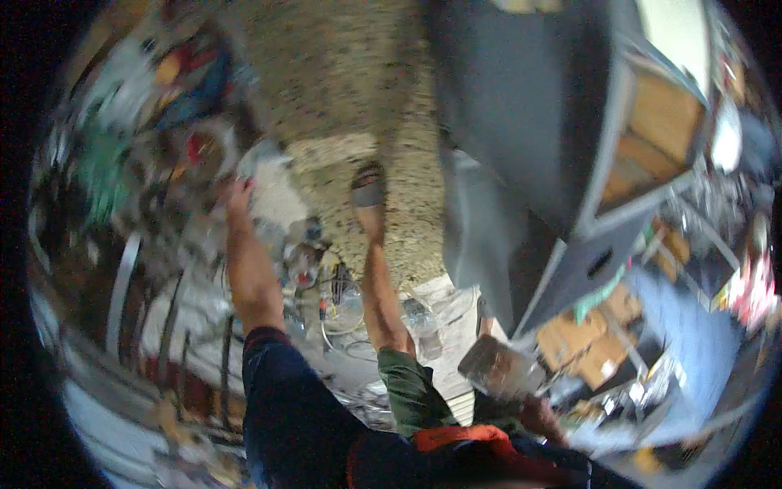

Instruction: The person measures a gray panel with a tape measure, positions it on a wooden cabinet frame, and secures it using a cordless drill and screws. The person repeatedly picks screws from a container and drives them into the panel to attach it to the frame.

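Left hand (239,191) was near clutter (195,151), right hand (542,420) just beside a squarish grey object (498,368); neither grip could be told.

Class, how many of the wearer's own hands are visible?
2: the left hand, left of centre near blurred clutter; the right hand, lower right beside a blurred greyish flat thing.

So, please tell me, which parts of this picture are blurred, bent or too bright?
Head view: the left hand and the clutter beside it are smeared, the speckled ground streaked; head view: edges at lower left bow along the rim, corners are black; head view: the pale panel, upper right, looks nearly washed out.
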Demonstrator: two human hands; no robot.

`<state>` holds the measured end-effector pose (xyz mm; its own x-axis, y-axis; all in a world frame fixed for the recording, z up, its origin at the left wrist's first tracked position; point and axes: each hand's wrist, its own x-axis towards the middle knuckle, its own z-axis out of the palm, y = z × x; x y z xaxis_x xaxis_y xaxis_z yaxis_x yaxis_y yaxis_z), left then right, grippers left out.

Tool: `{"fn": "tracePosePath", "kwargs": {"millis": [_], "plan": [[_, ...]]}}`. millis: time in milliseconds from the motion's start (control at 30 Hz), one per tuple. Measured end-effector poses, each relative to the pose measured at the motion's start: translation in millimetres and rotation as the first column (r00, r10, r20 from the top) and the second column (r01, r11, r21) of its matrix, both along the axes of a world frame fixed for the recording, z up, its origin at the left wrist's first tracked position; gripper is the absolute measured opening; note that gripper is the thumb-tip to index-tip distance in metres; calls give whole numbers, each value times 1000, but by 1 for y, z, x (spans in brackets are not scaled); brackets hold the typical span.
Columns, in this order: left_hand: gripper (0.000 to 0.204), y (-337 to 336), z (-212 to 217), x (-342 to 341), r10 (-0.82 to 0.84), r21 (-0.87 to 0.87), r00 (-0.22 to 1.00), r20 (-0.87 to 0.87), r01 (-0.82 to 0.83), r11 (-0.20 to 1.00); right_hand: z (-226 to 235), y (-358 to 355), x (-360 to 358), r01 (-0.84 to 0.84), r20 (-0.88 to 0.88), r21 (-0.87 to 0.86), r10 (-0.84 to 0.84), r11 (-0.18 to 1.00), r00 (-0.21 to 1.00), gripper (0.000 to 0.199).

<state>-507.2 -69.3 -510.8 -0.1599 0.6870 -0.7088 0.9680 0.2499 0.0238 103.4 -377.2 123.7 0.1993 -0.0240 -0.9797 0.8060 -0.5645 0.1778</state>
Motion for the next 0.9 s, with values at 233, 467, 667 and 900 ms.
{"fn": "tracePosePath", "kwargs": {"millis": [233,467,667,900], "plan": [[52,-33,55,-1,-181,346,975,-127,214,914,13,-12,6,288,-118,265,-266,920,957,25],[37,-97,211,50,-113,374,991,-77,134,918,60,-94,57,265,62,482,-335,835,940,22],[25,-171,367,103,-321,360,857,-403,471,806,68,-218,157,355,110,703,-588,616,801,13],[35,-366,601,267,351,464,834,425,-534,706,24,-473,325,393,-11,875,-800,282,600,26]]}}
